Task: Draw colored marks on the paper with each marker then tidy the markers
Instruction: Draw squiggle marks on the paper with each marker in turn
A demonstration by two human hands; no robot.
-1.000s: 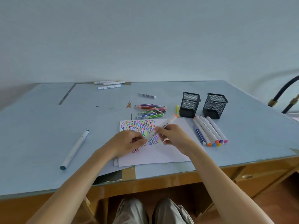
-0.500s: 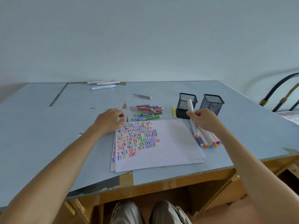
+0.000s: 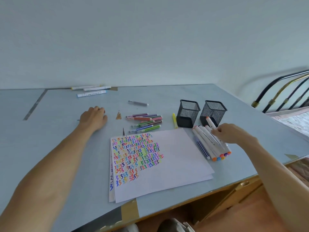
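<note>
White paper lies on the desk, its left part covered with rows of coloured zigzag marks. My right hand pinches a white orange-capped marker, holding it on top of a row of thick white markers to the right of the paper. My left hand rests on the desk beyond the paper's left corner, fingers loosely curled and holding nothing. A cluster of thin striped markers lies just behind the paper.
Two black mesh cups stand behind the thick markers, with a yellow highlighter to their left. A grey pen and three white markers lie farther back. A metal bed frame stands at the right.
My right hand carried the white marker from over the paper to the thick marker row at the right. My left hand let go of it and moved back left onto the desk.
</note>
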